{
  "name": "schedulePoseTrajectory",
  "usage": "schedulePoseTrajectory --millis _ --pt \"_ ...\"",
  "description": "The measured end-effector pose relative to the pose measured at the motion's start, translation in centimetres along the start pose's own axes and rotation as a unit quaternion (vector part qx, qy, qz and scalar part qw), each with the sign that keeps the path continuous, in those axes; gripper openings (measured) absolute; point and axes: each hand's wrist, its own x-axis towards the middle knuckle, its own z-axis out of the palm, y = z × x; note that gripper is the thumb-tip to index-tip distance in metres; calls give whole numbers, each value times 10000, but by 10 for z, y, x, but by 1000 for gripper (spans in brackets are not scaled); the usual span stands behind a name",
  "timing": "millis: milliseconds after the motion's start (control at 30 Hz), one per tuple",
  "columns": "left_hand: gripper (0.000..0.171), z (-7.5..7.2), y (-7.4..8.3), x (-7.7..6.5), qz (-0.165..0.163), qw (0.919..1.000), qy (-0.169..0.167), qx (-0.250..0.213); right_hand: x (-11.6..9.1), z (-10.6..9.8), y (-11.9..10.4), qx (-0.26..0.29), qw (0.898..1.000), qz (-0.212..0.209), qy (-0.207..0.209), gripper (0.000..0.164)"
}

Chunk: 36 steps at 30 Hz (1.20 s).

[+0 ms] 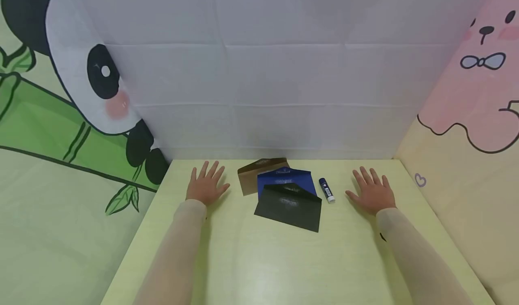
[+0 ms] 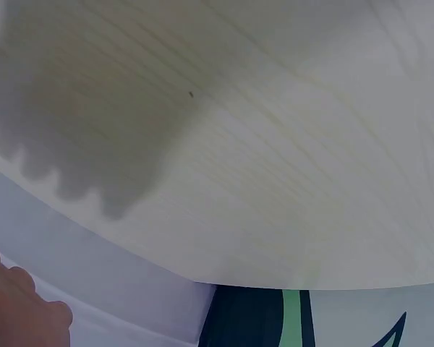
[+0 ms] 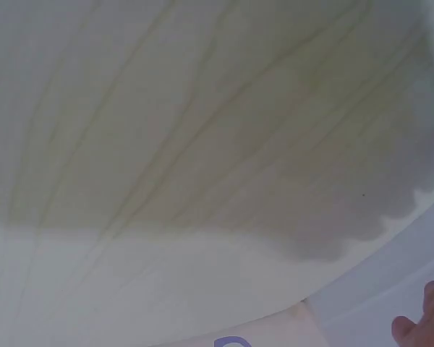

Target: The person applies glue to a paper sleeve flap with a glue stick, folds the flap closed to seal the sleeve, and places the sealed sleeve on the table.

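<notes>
1. A black envelope (image 1: 289, 210) was laid crosswise over a blue envelope (image 1: 284, 178), itself over a brown envelope (image 1: 248, 180), right of the left hand (image 1: 206, 188).
2. A glue stick (image 1: 326, 190) was set near-to-far beside them, left of the nearer right hand (image 1: 373, 194).
3. On both hands, fingers (image 1: 213, 169) were spread, nothing held.

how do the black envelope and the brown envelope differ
Colour: the black envelope is very dark, the brown envelope much lighter.
Place: the black envelope lies nearest the camera, the brown envelope farthest back.
Overlap: the black envelope partly covers the blue envelope, while the brown envelope is partly covered by it.
Both lie on the table.
</notes>
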Motion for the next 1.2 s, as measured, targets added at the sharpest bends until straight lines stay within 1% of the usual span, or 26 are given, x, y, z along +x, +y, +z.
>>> schedulePoseTrajectory --millis 133,233,367,433,500,600,667,733,800,900,967,1067,1200 --pt "80 -2 4 0 19 10000 24 -64 0 -4 -7 56 10000 -36 -10 87" --pt "79 -4 8 2 75 10000 -36 -39 2 -5 -12 56 10000 -52 -54 86" --pt "77 -6 16 7 296 9995 -92 -15 6 -5 -19 -22 9999 -52 -106 86" --pt "73 -7 21 10 439 9990 -24 26 8 -6 -24 -38 9999 -86 -83 84" --pt "68 -8 25 11 552 9984 41 106 10 -9 -31 -48 9998 -179 -13 77" --pt "61 -9 28 12 644 9976 126 216 11 -11 -41 -121 9990 -424 95 59" --pt "59 -7 28 13 688 9970 167 301 13 -11 -49 -131 9983 -564 118 50" --pt "57 -6 29 13 720 9966 189 347 16 -10 -55 -107 9976 -675 103 46" --pt "57 -4 31 13 763 9960 212 401 18 -9 -61 -14 9973 -728 91 48" --pt "56 -5 38 13 818 9960 241 274 21 -7 -68 65 9969 -783 102 49" --pt "56 -7 43 15 879 9956 293 150 22 -6 -71 63 9964 -835 116 47" --pt "55 -10 53 19 1003 9942 376 -22 22 -6 -74 33 9963 -859 27 40" --pt "58 -16 65 22 1168 9925 340 -69 22 -6 -76 127 9967 -793 -106 28"
